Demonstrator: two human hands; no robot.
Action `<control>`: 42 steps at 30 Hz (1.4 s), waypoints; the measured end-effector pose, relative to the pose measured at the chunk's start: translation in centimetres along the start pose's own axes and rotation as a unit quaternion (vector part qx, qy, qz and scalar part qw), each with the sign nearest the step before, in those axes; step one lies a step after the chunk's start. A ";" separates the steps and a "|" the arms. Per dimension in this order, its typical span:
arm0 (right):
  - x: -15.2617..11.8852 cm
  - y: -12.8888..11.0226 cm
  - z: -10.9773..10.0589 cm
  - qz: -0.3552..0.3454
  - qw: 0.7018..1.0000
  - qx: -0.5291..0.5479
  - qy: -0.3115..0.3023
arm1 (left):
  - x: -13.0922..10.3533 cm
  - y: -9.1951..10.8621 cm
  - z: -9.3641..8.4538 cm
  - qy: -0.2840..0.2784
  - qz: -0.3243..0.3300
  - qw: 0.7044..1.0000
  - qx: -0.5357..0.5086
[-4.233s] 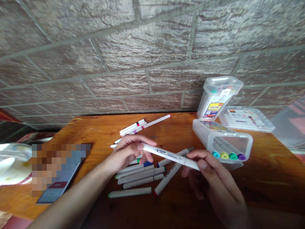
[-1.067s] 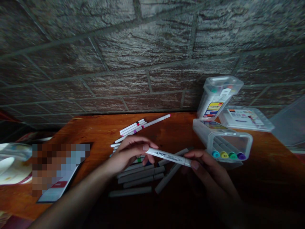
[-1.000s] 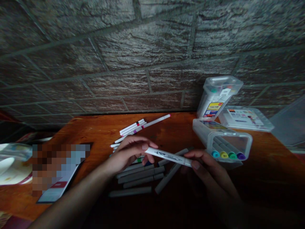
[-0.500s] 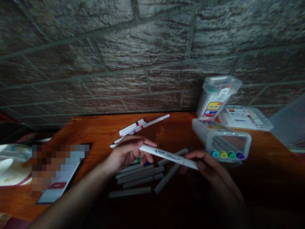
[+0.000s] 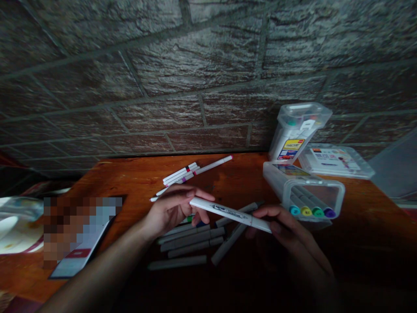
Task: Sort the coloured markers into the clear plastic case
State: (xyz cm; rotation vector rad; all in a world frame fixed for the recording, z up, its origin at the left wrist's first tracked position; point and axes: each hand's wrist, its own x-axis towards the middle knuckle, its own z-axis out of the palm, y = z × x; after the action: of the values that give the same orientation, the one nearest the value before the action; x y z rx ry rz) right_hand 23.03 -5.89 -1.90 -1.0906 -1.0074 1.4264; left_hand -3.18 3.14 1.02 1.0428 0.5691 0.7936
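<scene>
A white marker (image 5: 228,211) with black print is held aslant above the table between both hands. The fingers of my left hand (image 5: 172,206) are closed on its left end. At the other end, my right hand (image 5: 289,230) pinches the marker near the seam of its cap. Below it lie several loose grey-white markers (image 5: 192,238) in dim light, some partly hidden by my hands. Thinner white pens (image 5: 179,173) with red, black and purple bands lie behind my left hand, one of them a longer pink-tipped pen (image 5: 215,164).
Right of my hands lies a clear case (image 5: 312,191) holding markers with coloured ends. Behind it stand an upright marker case (image 5: 289,139) and a flat plastic box (image 5: 339,161). A partly blurred phone-like slab (image 5: 76,261) lies at left. A brick wall (image 5: 195,113) closes the back.
</scene>
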 end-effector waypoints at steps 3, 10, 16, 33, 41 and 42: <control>0.1 0.2 -0.1 -0.003 1.000 -0.024 0.000 | 0.0 0.0 0.0 0.004 0.003 1.000 0.012; 0.4 0.9 -0.5 -0.040 0.996 -0.072 -0.024 | -0.4 -0.3 -0.1 0.035 0.016 0.991 0.124; 0.6 1.3 -0.6 -0.030 0.994 -0.092 -0.050 | -0.3 -0.2 0.4 0.027 0.038 0.978 0.205; 0.8 0.4 -0.3 -0.070 0.978 -0.193 -0.026 | -0.6 -0.5 0.8 0.046 0.028 0.973 0.222; 0.7 0.2 -0.1 -0.059 0.981 -0.185 -0.014 | -0.6 -0.3 0.8 0.045 0.018 0.976 0.211; 0.7 0.1 -0.1 -0.056 0.981 -0.183 -0.014 | -0.6 -0.2 0.9 0.046 0.017 0.976 0.212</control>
State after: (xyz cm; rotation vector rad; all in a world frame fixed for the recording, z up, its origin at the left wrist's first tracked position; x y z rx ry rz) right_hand 23.00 -5.18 -2.13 -1.2558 -1.3660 1.1957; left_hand -2.79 2.18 1.23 1.4139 0.8247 0.7708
